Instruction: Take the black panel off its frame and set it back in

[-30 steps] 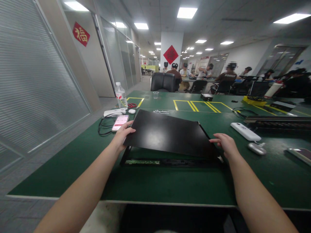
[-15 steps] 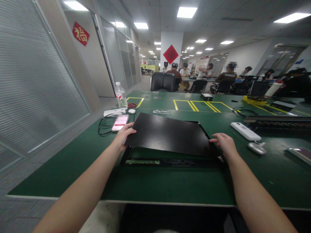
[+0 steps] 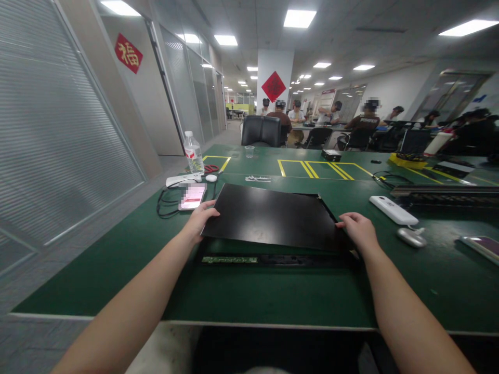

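Black panel [image 3: 273, 218]: flat, dark and matt. It lies over the green table [image 3: 253, 296], straight before the person. Its near edge is lifted a little and its far edge is low, so it slopes.
Base frame [image 3: 273, 258]: a long black frame directly under the panel. Its front strip shows below the panel's raised near edge, and a green circuit strip is at the left end.
Left hand [image 3: 200, 218]: grasps the panel's near left corner, with the thumb on top and the fingers wrapped at the edge.
Right hand [image 3: 358, 231]: grips the panel's near right corner, fingers curled over the edge.
Water bottle [image 3: 194, 153]: upright, well beyond the panel's far left corner.
White handset [image 3: 393, 210]: lies flat to the right of the panel, apart from it.
Phone [image 3: 192, 196]: screen lit, just left of the panel's left edge and close to the left hand.
Black cable [image 3: 167, 200]: looped on the table left of the panel, beside the phone.
Silver mouse [image 3: 412, 237]: right of the panel, nearer than the white handset.
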Motion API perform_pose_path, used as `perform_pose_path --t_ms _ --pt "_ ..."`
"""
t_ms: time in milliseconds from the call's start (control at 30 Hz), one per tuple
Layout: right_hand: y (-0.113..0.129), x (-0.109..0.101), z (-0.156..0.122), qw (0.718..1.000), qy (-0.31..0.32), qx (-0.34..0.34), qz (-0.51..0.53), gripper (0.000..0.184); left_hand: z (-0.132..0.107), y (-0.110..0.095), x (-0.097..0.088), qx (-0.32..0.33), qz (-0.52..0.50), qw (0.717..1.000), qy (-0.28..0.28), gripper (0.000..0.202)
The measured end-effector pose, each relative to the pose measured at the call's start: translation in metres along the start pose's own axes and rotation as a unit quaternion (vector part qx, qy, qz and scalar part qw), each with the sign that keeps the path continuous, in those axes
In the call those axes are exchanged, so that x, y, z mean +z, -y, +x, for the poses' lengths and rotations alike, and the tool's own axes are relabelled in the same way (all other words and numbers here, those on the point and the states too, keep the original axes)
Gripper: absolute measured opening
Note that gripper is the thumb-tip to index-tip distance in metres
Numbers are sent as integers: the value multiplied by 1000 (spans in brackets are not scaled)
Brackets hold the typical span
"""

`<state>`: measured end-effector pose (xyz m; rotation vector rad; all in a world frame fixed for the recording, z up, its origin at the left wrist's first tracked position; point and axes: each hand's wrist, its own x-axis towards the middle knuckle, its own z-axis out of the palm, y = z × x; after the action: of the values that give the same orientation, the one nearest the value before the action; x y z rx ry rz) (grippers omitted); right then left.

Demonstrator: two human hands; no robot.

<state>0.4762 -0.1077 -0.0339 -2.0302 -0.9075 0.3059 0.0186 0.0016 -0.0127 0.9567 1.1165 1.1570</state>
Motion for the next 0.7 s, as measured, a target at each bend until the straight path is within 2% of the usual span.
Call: perform_pose_path --t_ms 200,400,467,600,700 --pt "8 -1 -6 999 0 -12 -36 28 5 6 1 7 -34 999 -1 52" --pt "10 -1 -7 998 4 -20 -62 25 3 5 6 3 42 995 -95 45" --pt "10 -1 -6 997 8 -20 -70 25 2 4 8 -8 63 992 -112 43" --pt "9 -1 -6 996 6 -31 -78 25 1 2 9 -20 93 989 -112 36" --pt "8 -1 -6 995 9 -31 -92 25 3 3 9 -18 106 990 -91 33"
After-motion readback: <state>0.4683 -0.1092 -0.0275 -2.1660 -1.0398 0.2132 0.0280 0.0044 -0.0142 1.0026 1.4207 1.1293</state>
